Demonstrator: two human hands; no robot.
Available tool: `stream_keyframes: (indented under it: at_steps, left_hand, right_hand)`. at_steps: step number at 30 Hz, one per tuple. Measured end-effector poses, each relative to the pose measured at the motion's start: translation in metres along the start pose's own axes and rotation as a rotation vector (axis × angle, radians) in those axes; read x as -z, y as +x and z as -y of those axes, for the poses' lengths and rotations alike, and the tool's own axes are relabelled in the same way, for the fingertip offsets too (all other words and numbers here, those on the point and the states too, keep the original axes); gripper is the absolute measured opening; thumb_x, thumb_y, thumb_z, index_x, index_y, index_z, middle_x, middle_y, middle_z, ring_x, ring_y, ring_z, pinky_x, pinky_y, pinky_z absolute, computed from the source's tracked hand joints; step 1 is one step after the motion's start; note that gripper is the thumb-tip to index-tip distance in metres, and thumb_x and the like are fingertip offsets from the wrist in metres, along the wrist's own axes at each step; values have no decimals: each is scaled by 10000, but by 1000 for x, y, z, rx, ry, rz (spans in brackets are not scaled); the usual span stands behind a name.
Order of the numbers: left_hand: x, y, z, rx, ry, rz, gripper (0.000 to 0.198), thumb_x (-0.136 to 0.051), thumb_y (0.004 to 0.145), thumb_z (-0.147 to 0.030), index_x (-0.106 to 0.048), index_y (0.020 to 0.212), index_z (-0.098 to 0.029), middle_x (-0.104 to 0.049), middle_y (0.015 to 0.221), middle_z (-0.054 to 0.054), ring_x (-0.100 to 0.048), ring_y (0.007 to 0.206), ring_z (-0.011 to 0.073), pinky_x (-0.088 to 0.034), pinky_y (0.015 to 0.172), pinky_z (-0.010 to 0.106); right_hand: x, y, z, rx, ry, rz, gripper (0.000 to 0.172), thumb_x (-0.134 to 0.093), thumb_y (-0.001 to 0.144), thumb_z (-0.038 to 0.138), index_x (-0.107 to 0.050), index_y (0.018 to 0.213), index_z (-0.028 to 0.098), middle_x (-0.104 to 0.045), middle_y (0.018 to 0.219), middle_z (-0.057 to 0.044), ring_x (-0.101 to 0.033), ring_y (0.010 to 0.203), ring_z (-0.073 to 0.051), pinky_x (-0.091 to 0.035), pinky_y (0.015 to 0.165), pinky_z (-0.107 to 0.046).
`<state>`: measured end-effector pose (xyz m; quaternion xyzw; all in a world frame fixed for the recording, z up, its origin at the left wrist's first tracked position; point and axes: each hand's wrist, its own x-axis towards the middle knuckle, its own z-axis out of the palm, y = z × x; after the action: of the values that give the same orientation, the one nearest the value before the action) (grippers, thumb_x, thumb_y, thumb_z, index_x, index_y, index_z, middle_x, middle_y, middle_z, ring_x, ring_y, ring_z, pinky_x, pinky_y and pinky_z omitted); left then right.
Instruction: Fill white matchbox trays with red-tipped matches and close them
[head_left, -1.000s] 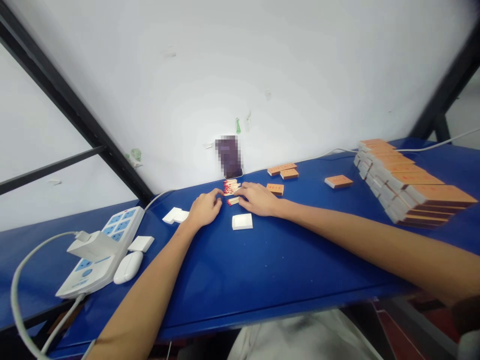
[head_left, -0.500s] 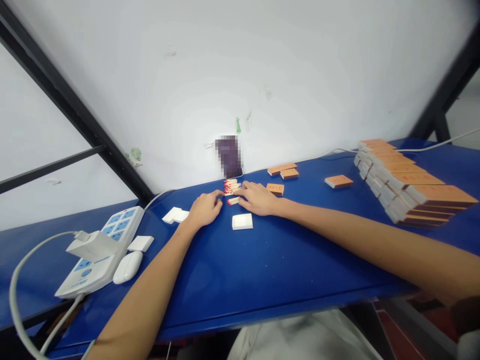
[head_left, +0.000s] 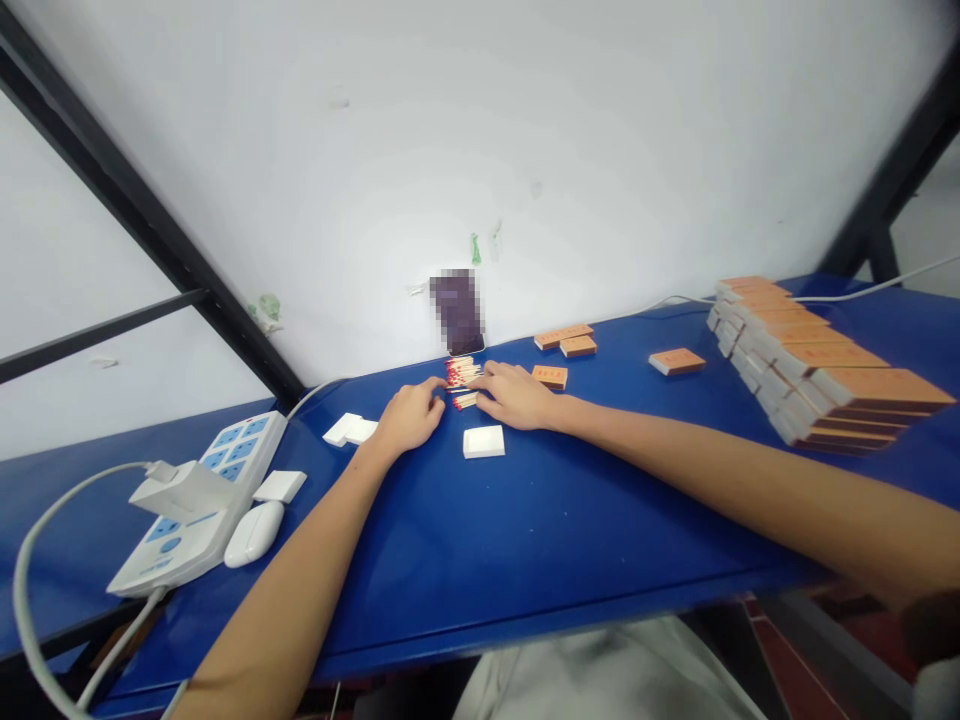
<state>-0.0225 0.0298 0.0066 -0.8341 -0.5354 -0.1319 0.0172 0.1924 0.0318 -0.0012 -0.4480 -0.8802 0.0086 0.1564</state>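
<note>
Red-headed matches (head_left: 463, 372) lie in a pile at the back of the blue table, and a smaller bunch of matches (head_left: 465, 401) lies just nearer to me. At the red heads, my left hand (head_left: 411, 412) rests with index finger stretched out and thumb apart. From the other side, my right hand (head_left: 519, 396) reaches over the plain match ends, index finger and thumb apart. Its fingers seem to touch the matches; exact contact is too small to see. Just in front of both hands lies a white matchbox tray (head_left: 484, 441).
Orange matchboxes (head_left: 550, 377) lie beyond my right hand, with a single matchbox (head_left: 676, 361) farther right. Stacked matchboxes (head_left: 825, 360) fill the right side. White pieces (head_left: 350, 430), a power strip (head_left: 247, 440) and an earbud case (head_left: 254, 533) are left. A pixelated dark object (head_left: 459, 312) leans on the wall.
Both hands stay almost in place at the matches. The whole view has shifted very slightly; nothing has visibly been picked up or put down.
</note>
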Motion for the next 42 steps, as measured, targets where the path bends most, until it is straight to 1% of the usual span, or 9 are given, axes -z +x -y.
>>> stream_keyframes:
  at_steps: [5,12,16,21,27,31,37,40,42]
  left_hand:
    - [-1,2,2,-11,2,15,437,-395,885,-203,-607,1264,-158,-707,772,44,-667,773,206,-483,787,295]
    - [0,1,1,-21,20,23,452,-387,891,-204,-596,1290,-158,-713,786,58,-675,794,225,-487,791,312]
    - [1,0,-2,-22,49,31,452,-383,894,-205,-585,1296,-153,-713,792,69,-675,792,239,-490,775,325]
    - [2,-1,-3,-28,66,32,436,-387,898,-211,-584,1285,-165,-717,812,70,-674,796,239,-492,764,323]
    - [3,-2,-4,-20,49,40,416,-382,898,-221,-600,1251,-187,-713,821,59,-665,764,227,-480,725,311]
    - [5,-3,-9,-15,61,45,383,-385,904,-247,-616,1207,-213,-715,853,55,-664,773,224,-476,709,303]
    - [6,-5,-19,-10,107,38,322,-385,914,-275,-639,1107,-232,-725,905,54,-673,814,237,-478,707,309]
    - [7,-5,-22,-2,132,34,319,-380,937,-345,-644,1080,-236,-724,905,59,-675,825,249,-480,702,316]
    - [7,-6,-23,9,140,36,345,-376,949,-418,-646,1072,-242,-722,896,58,-675,822,252,-480,699,319]
  right_hand:
    - [-1,0,0,-4,-2,-4,381,-375,982,335,-620,1258,236,-566,1122,-112,-553,1006,-244,-369,837,-350]
    - [0,-1,1,-10,7,-41,366,-384,976,322,-629,1231,226,-584,1115,-105,-565,984,-236,-371,823,-342]
    - [2,-2,1,10,22,-34,379,-388,973,313,-617,1268,244,-594,1103,-99,-573,962,-228,-372,799,-333]
    - [4,-3,1,32,45,-40,365,-383,977,308,-658,1207,238,-605,1093,-100,-570,974,-227,-374,806,-330]
    - [3,-3,0,41,68,-41,336,-414,976,309,-662,1185,221,-613,1106,-93,-580,962,-211,-377,797,-310]
    - [1,-2,0,51,84,-52,337,-424,979,338,-666,1181,220,-620,1101,-92,-581,963,-209,-378,800,-307]
    - [0,-1,-1,66,66,-72,312,-447,965,306,-673,1163,225,-627,1049,-85,-585,948,-208,-374,782,-302]
    - [-1,-1,-1,66,63,-89,340,-452,964,306,-635,1240,226,-626,1058,-85,-584,960,-209,-374,783,-301]
    - [0,-1,-1,65,59,-78,349,-446,973,319,-630,1253,223,-622,1070,-90,-583,973,-209,-373,789,-300]
